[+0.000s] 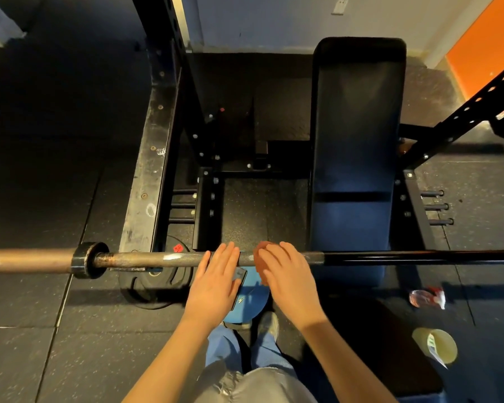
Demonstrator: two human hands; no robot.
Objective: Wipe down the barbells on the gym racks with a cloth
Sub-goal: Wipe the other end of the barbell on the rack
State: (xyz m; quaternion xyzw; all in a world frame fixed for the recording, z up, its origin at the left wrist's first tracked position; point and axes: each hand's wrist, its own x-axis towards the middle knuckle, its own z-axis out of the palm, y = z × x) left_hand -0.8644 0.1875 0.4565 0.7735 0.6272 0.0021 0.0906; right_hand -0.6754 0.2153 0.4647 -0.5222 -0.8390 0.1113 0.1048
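Head view. Barbell [390,256] runs left to right across the near part of the scene, its left end on the black rack [153,158]. Left hand [216,283] lies flat over the bar's knurled stretch, fingers straight and together. Just to its right, the right hand [288,277] has its fingers curved over a reddish cloth [262,249], holding it against the bar. Dark bench [357,135] beyond. Weight plate [154,286] on the floor, near left.
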